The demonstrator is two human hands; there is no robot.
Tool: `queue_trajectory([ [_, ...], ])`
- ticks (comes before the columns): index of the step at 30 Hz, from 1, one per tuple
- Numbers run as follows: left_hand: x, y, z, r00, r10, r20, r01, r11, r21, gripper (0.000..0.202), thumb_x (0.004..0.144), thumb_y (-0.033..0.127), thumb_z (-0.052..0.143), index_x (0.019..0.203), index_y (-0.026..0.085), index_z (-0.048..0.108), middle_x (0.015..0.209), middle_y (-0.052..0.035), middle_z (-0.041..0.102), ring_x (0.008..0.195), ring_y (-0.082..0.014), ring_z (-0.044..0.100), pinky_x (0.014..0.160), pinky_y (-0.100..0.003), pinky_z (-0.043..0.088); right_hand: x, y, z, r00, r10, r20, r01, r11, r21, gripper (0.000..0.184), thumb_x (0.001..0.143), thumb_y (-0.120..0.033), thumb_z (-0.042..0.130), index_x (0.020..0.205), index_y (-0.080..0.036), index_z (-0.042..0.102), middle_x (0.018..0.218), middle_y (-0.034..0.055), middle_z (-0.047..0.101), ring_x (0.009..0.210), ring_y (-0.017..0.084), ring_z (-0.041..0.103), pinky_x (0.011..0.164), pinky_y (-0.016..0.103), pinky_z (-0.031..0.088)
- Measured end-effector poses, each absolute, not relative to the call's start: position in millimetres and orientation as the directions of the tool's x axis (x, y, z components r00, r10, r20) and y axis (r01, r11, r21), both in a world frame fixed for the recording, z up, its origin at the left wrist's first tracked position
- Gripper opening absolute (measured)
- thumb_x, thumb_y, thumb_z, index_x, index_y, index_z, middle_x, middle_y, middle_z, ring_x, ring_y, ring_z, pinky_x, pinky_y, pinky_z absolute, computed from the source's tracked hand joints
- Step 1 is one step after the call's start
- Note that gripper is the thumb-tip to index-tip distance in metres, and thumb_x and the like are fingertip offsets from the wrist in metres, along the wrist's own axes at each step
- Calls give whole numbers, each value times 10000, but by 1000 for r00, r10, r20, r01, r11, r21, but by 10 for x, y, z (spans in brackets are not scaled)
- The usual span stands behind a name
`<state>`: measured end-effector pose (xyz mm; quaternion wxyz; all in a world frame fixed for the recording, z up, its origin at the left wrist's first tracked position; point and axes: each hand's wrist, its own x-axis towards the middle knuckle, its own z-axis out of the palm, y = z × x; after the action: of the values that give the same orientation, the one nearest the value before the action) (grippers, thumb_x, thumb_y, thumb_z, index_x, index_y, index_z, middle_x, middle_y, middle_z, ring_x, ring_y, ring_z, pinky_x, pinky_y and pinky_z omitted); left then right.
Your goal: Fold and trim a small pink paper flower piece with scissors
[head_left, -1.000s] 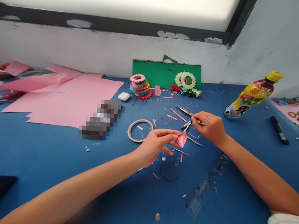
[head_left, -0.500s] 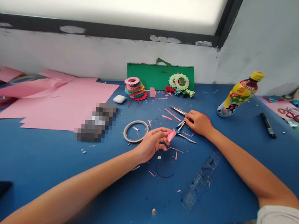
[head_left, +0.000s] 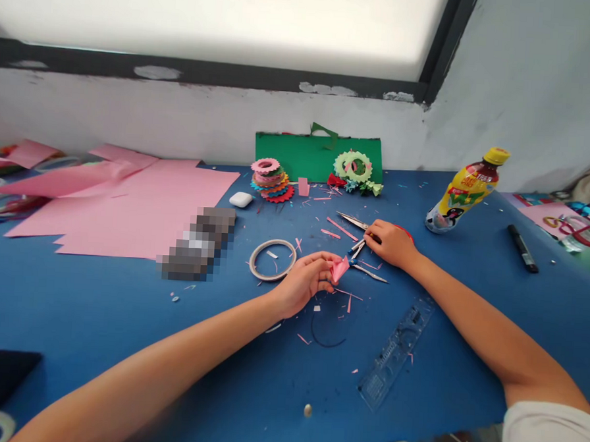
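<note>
Low over the blue worktop (head_left: pixel 97 303), the left hand (head_left: pixel 302 281) pinches a folded pink paper piece (head_left: pixel 339 268) by its edge — fingertips closed so it stays up. Beside it, the right hand (head_left: pixel 390 242) lies palm-down — grip closed around the scissors (head_left: pixel 357 223), arm stretched forward.

No words, numbers or signs can be read anywhere in this scene. The yellow plastic drink bottle with a yellow cap (head_left: pixel 462 192), standing on the blue table (head_left: pixel 97 303), carries a printed label in red, green and white, but its lettering is too small and blurred to make out. The clear plastic ruler (head_left: pixel 394 355) lying near the table's front edge has faint printed scale marks, and none of its figures are legible either.
</note>
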<state>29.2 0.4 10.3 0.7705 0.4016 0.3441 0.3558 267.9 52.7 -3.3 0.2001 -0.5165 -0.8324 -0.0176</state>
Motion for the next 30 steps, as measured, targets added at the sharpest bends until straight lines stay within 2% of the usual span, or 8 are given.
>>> queue_trajectory([
  [8,314,-25,62,488,851,-194,-248,348,904,164,740,207,661,881,132,621,734,-13,605,595,-81,548,537,-186,486,2678,519,-24,-387,855,345,865,467,-185,229,904,-279,432,891,-175,635,920,67,621,813,158,570,726,265,406],
  [10,324,-94,65,471,877,-90,-192,202,960,121,760,219,643,846,137,622,783,-30,624,638,-93,562,575,-201,494,2679,519,-24,-390,854,344,864,468,-183,232,907,-283,429,893,-174,633,920,66,621,817,157,571,732,263,405],
  [13,312,-219,80,502,853,142,-45,-139,989,72,787,210,597,776,148,633,931,-84,653,772,-141,615,675,-249,515,2681,523,-26,-390,854,345,865,468,-181,233,908,-290,429,892,-172,629,922,66,620,813,157,570,735,260,403],
  [16,263,-304,73,627,702,338,26,-452,892,90,787,165,576,791,182,664,954,-109,685,894,-194,637,800,-321,518,2685,525,-28,-388,856,342,867,465,-181,229,905,-296,436,890,-175,629,927,65,619,807,157,570,725,257,400],
  [19,211,-332,39,763,509,399,7,-624,782,154,789,130,564,855,212,676,980,-114,706,959,-210,646,884,-356,499,2687,520,-25,-381,861,336,870,457,-185,229,903,-301,436,890,-179,630,924,65,618,807,157,569,718,256,398],
  [24,172,-344,6,823,317,471,-87,-750,656,198,802,91,553,929,211,646,1079,-114,689,1041,-206,630,917,-345,492,2664,506,-31,-334,881,334,890,411,-195,231,900,-301,429,888,-183,628,928,68,615,847,174,557,748,274,399],
  [27,161,-347,-8,814,335,475,-82,-743,665,201,791,75,560,921,211,631,1091,-111,685,1053,-208,624,918,-353,492,2669,523,-37,-245,903,354,921,330,-205,232,891,-282,421,958,-154,603,993,111,591,950,224,525,831,331,385],
  [30,143,-342,-35,819,392,419,-34,-696,717,169,781,83,569,869,215,630,1095,-106,684,1063,-211,620,939,-364,478,2745,569,-17,-195,929,315,936,272,-224,232,850,-287,479,1002,-142,578,1023,125,573,949,233,529,827,341,397],
])
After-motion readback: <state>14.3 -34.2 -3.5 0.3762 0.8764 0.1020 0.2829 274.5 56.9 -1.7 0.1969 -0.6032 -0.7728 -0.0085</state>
